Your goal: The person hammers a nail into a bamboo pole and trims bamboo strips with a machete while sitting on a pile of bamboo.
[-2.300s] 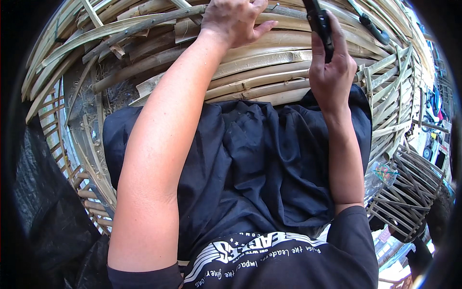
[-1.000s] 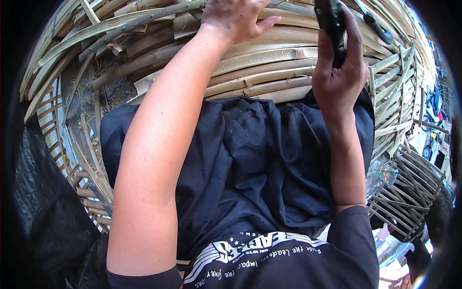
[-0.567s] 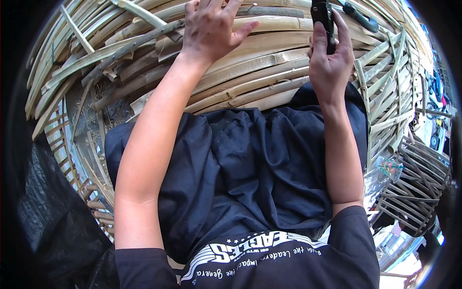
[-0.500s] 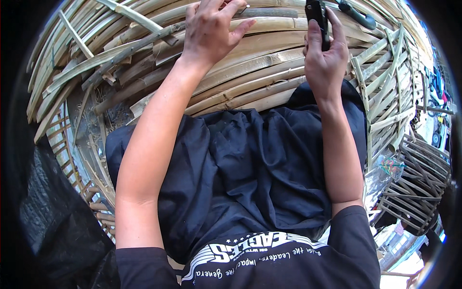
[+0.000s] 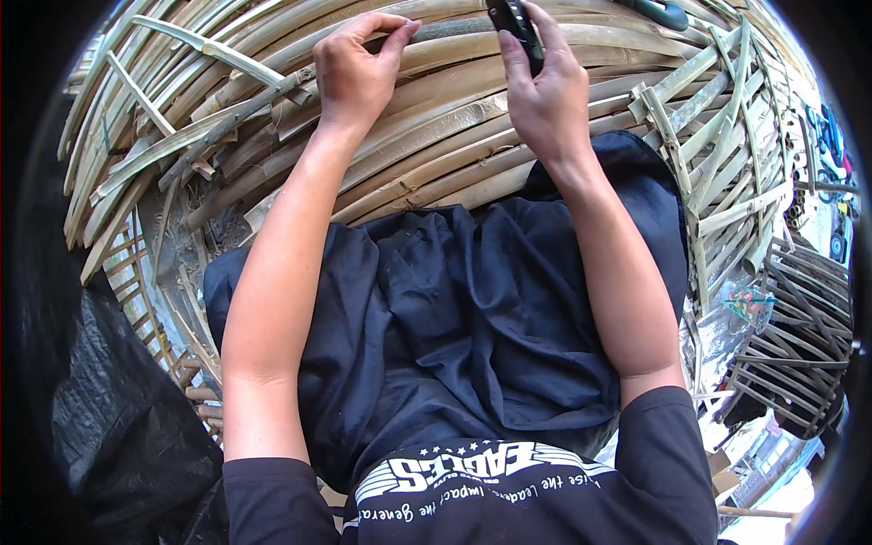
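Bamboo strips (image 5: 436,133), long, pale and curved, lie side by side across the space in front of my lap. Over their left part is my left hand (image 5: 357,74), thumb and forefinger pinched together at the tips; whatever they hold, if anything, is too small to make out. My right hand (image 5: 552,98) grips a black-handled tool (image 5: 521,36) whose far end runs out of the top of the picture, so its kind is hidden. Both hands are above the strips, apart from each other.
Loose split bamboo pieces (image 5: 195,41) lie crossed at the upper left. A woven bamboo lattice (image 5: 727,163) rises on the right, with a stack of dark slats (image 5: 790,354) beyond it. Black sheeting (image 5: 118,409) hangs at the lower left. Dark cloth (image 5: 454,309) covers my lap.
My right hand has moved left with the black-handled tool, closer to my left hand. My left hand has shifted slightly left, and its thumb has come in to the forefinger.
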The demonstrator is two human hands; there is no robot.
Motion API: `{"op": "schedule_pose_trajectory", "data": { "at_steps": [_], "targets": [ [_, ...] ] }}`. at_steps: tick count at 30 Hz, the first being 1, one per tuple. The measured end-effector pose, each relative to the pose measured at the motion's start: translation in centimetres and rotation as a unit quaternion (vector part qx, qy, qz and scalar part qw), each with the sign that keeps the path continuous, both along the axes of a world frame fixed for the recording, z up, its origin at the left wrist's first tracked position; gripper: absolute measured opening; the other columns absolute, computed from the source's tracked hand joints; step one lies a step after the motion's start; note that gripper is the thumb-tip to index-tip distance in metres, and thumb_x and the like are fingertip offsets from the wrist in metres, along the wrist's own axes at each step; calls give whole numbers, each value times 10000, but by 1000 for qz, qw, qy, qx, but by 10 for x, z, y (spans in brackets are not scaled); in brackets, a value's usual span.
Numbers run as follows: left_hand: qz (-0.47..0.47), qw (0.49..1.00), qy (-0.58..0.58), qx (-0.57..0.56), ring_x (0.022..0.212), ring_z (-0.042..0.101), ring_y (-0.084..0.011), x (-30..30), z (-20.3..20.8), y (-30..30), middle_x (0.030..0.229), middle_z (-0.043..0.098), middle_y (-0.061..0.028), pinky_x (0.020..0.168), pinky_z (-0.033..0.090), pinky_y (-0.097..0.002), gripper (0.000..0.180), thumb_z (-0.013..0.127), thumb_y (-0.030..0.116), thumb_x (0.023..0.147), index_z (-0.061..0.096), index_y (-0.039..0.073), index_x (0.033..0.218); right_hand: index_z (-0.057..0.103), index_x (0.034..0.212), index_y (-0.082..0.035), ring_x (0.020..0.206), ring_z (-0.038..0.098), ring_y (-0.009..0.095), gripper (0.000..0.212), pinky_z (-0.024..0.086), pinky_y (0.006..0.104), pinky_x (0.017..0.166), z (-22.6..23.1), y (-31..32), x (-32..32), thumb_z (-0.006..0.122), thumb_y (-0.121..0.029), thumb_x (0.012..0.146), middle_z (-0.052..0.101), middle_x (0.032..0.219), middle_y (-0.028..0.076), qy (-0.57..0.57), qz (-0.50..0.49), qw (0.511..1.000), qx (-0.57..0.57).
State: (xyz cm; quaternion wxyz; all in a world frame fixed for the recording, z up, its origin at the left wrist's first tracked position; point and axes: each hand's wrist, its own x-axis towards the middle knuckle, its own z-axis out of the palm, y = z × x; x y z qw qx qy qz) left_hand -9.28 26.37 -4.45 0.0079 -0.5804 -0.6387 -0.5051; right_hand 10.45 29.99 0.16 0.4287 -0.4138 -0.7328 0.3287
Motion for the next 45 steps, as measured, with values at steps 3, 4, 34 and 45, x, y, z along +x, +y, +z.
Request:
{"op": "schedule_pose_trajectory", "data": {
  "at_steps": [3, 4, 34, 45],
  "targets": [
    [5, 1000, -18, -10, 803, 711, -127, -2, -1, -1, 863, 765, -78, 758, 528, -263, 145, 766, 159, 872, 765, 23, 922, 506, 1369, -39, 856, 694, 256, 411, 524, 357, 723, -9, 3, 0, 590, -144, 981, 704, 946, 174, -14, 19, 1000, -7],
    [5, 1000, -22, -10, 793, 708, -123, -3, -1, 0, 858, 765, -76, 752, 528, -260, 148, 766, 161, 872, 765, 22, 923, 497, 1382, -51, 909, 702, 286, 427, 532, 371, 752, -11, 3, 0, 593, -171, 983, 707, 992, 186, -23, 25, 999, -25],
    [-14, 973, 202, 108, 780, 700, -306, -3, -6, 5, 834, 718, -110, 735, 541, -346, 95, 754, 124, 849, 709, 49, 887, 437, 1446, -133, 811, 664, 489, 524, 520, 566, 729, -43, -5, -4, 585, -257, 959, 682, 840, 270, -212, 1, 977, -9],
    [-176, 941, -286, -37, 986, 644, -230, -39, 9, -7, 1005, 690, -133, 886, 491, -378, 288, 751, 173, 857, 644, -14, 1048, 451, 1446, -170, 888, 650, 486, 506, 515, 548, 782, -36, -7, -5, 577, -271, 966, 679, 914, 285, -221, -9, 975, 7]
  ]
}}
